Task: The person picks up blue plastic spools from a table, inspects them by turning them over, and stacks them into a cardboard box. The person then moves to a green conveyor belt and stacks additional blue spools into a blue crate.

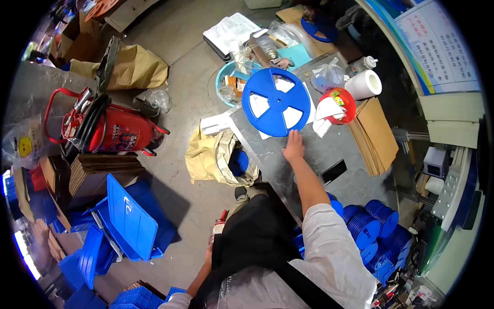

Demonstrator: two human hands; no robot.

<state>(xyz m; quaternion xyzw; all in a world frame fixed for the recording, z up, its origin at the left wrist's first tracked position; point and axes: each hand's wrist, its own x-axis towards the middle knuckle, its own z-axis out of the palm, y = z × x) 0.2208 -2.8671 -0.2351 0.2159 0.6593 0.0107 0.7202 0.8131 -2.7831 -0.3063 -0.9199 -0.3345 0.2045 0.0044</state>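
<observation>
The blue reel [279,101] lay flat on the grey surface [309,154], its near rim touching the fingers [295,135] of the right hand [294,147], which were stretched out flat, gripping nothing. Beyond the fingers to the right stood a red tub [343,104] stuffed with paper. The left hand [210,253] hung low by the person's side, its fingers hidden.

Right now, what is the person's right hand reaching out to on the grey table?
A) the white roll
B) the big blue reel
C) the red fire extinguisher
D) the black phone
B: the right hand stretches across the grey table with its fingertips at the near edge of the big blue reel, while the white roll and the black phone lie apart from it.
</observation>
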